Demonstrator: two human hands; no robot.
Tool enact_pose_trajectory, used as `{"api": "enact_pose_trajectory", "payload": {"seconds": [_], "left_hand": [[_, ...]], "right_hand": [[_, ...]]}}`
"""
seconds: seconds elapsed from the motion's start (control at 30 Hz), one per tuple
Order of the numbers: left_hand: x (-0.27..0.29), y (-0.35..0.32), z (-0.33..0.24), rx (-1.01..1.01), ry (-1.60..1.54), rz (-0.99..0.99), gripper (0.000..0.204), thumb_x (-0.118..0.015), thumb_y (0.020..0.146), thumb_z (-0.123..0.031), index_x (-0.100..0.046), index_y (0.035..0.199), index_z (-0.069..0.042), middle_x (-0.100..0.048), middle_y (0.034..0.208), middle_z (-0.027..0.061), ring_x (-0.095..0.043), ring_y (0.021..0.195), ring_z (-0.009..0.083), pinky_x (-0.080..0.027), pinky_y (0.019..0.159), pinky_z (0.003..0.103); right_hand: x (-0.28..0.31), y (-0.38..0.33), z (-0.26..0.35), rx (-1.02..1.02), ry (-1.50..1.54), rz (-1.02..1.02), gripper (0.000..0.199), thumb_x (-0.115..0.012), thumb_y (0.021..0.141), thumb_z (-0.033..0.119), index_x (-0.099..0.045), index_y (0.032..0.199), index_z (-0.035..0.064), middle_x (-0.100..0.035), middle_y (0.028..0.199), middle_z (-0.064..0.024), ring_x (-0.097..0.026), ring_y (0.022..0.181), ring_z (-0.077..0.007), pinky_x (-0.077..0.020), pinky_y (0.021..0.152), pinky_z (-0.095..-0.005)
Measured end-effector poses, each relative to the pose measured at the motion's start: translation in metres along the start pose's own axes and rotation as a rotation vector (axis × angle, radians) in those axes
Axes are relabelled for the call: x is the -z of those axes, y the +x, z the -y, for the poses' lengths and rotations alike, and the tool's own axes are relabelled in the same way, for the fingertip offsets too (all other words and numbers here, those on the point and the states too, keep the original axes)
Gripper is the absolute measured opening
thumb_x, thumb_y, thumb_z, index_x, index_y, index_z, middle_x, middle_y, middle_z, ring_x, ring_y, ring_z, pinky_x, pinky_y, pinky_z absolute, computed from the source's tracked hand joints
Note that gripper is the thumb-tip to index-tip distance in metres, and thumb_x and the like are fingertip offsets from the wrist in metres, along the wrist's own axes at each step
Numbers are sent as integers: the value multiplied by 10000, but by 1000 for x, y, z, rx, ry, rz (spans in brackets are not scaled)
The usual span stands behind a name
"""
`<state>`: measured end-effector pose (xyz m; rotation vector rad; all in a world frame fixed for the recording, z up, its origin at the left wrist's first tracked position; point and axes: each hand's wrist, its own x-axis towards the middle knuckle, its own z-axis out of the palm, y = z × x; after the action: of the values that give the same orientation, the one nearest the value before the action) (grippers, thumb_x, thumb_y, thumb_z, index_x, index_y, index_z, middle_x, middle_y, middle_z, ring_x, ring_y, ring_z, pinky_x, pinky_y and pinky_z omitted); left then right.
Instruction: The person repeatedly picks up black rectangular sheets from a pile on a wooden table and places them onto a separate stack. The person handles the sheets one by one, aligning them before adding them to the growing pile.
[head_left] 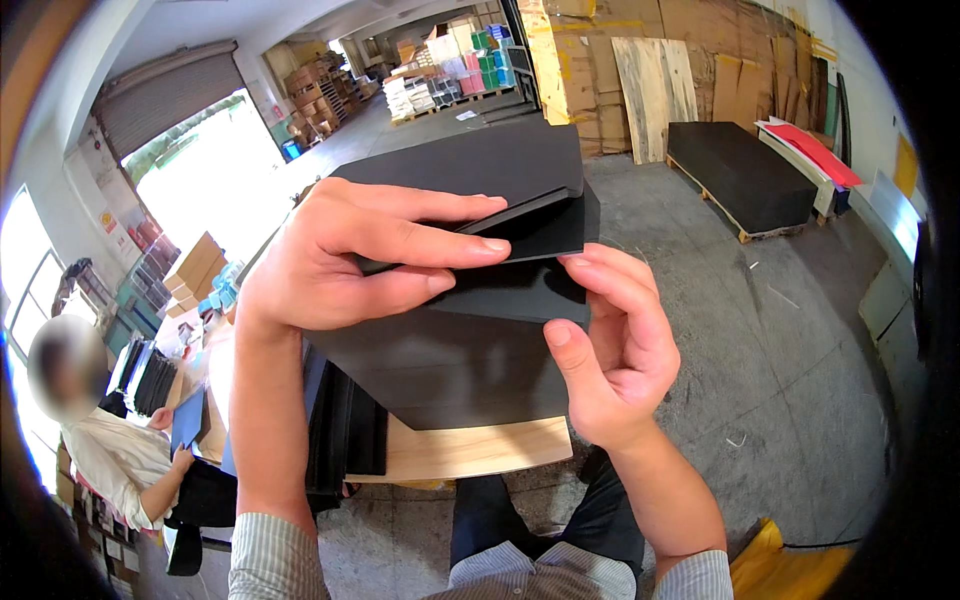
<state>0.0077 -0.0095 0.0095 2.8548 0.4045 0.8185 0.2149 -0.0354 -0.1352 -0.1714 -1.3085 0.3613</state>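
Note:
In front of me stands a tall stack of black sheets [470, 370]. A folded black board [545, 235] is held at its near edge, its flap tilted up with a dark gap beneath. My left hand [350, 245] lies across this board with its fingers stretched over the flap; its thumb is hidden. At the board's right corner, my right hand [620, 345] touches the lower edge with its fingertips. The right fingers are curled, and the thumb stands apart from them.
The stack rests on a pale wooden board [480, 448], with dark folders [365, 430] upright at left. A co-worker [120, 455] sits at a table on the left, holding a blue sheet [187, 418]. Another black stack [740, 180] stands on a pallet at right.

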Motion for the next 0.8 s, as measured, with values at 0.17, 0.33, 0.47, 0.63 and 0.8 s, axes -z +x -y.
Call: {"api": "enact_pose_trajectory", "payload": {"seconds": [0.17,0.33,0.47,0.63,0.8], "left_hand": [[0,2,-2,14,-49,15,408,-656,719,88,-752,1086,-62,-679,1178,207,-712,780,175,-547,721,263],[0,3,-5,-18,-12,-1,405,-665,704,98,-754,1071,-48,-689,1151,211,-724,855,199,-547,753,267],[-1,4,-4,-27,-9,6,409,-672,694,100,-754,1068,-45,-694,1136,213,-725,922,223,-547,780,275],[0,3,-4,15,-40,16,404,-672,691,99,-755,1060,-43,-699,1125,208,-718,976,244,-549,804,287],[-2,3,-1,-43,-20,10,387,-673,701,91,-756,1054,-43,-704,1109,205,-716,986,251,-549,787,287]], "right_hand": [[0,-1,2,-8,1,-30,361,-711,818,-39,-606,1162,-69,-585,1219,-204,-584,1119,-277,-437,988,-347],[-1,-1,-2,5,2,-23,357,-715,815,-33,-613,1155,-65,-592,1215,-199,-584,1116,-278,-441,981,-347],[1,-1,-3,18,-14,-24,358,-717,816,-26,-614,1156,-65,-589,1219,-200,-583,1116,-278,-440,981,-346],[-2,-1,-3,18,3,-48,333,-708,816,-31,-624,1136,-63,-596,1209,-202,-581,1122,-281,-435,990,-355],[-3,-4,-4,-6,22,-78,414,-672,799,-70,-566,1199,-46,-486,1316,-203,-557,1099,-233,-429,957,-321]]}}
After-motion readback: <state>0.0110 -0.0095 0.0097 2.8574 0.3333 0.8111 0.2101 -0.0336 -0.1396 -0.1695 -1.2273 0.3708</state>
